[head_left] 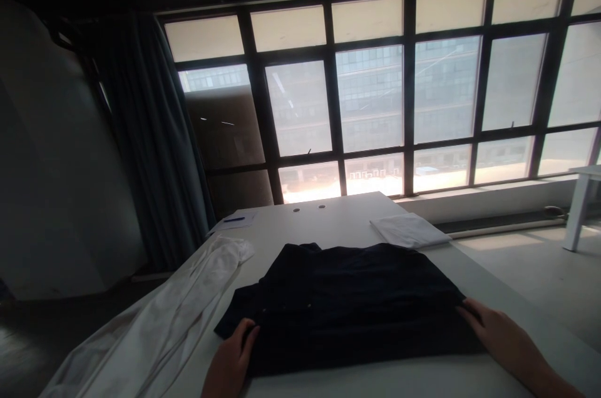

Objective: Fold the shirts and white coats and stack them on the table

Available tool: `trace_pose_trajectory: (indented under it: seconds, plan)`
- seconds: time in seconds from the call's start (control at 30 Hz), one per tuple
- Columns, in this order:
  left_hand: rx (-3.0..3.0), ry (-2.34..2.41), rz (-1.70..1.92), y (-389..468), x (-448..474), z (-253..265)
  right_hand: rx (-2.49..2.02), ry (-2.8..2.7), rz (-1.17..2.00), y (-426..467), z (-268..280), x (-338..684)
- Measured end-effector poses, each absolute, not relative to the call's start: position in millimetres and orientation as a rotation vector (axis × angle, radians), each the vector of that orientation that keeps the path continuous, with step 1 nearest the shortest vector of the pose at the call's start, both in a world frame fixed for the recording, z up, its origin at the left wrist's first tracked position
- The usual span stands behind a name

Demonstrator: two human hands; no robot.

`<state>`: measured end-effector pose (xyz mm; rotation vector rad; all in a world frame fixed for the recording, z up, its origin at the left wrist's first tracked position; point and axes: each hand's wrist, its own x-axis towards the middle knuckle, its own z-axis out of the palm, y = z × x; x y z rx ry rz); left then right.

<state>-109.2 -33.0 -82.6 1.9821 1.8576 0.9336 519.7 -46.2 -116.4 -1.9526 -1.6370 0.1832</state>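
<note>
A dark navy garment (357,304) lies spread across the white table in front of me; whether it is a shirt or a jacket I cannot tell. My left hand (231,357) pinches its left side near the lower corner, thumb and fingers closed on the cloth. At the opposite side, my right hand (500,335) grips the right edge, with the fingertips partly hidden by the fabric. Between the two hands the cloth lies fairly flat, with a few soft creases.
Crumpled white cloth (173,316) hangs over the left edge of the table (277,229). A folded white cloth (410,229) lies at the far right. Paper with a pen (235,219) rests at the far left. Beyond are windows, a dark curtain (150,135) and another table (580,204).
</note>
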Motion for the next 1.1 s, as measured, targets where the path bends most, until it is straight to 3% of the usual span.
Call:
trace_pose_trajectory:
  seconds: [0.43, 0.6, 1.1]
  plan:
    - [2.052, 2.052, 0.603, -36, -105, -72, -2.048, -1.642, 0.185, -50, -100, 515]
    - [2.3, 2.11, 0.725, -40, -101, -71, -2.026, -1.645, 0.201, -53, -101, 520]
    - [2.322, 1.605, 0.567, -12, 28, -35, -2.037, -1.586, 0.18, -53, -107, 519]
